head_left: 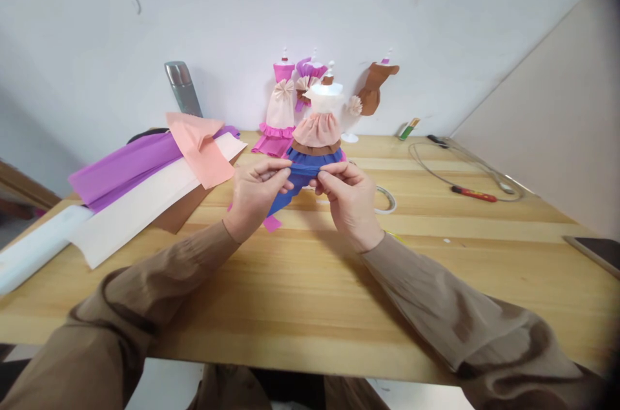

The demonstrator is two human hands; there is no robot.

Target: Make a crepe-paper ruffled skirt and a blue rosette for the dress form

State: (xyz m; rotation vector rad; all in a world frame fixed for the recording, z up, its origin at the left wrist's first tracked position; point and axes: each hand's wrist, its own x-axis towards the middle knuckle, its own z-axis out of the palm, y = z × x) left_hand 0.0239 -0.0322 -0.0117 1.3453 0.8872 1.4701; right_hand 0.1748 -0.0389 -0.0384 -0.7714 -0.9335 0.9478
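A strip of blue crepe paper stretches between my two hands above the wooden table. My left hand pinches its left end between thumb and fingers. At the other end, my right hand pinches the strip the same way. Just behind them stands a miniature dress form in a white top, with a peach ruffle, a brown layer and a blue ruffle below. My hands hide part of its base.
Purple, cream, peach and brown paper sheets lie left, near a thermos. Other dressed forms stand along the wall. A tape roll sits behind my right hand. Further right are a glue stick, a red-handled tool and a cable.
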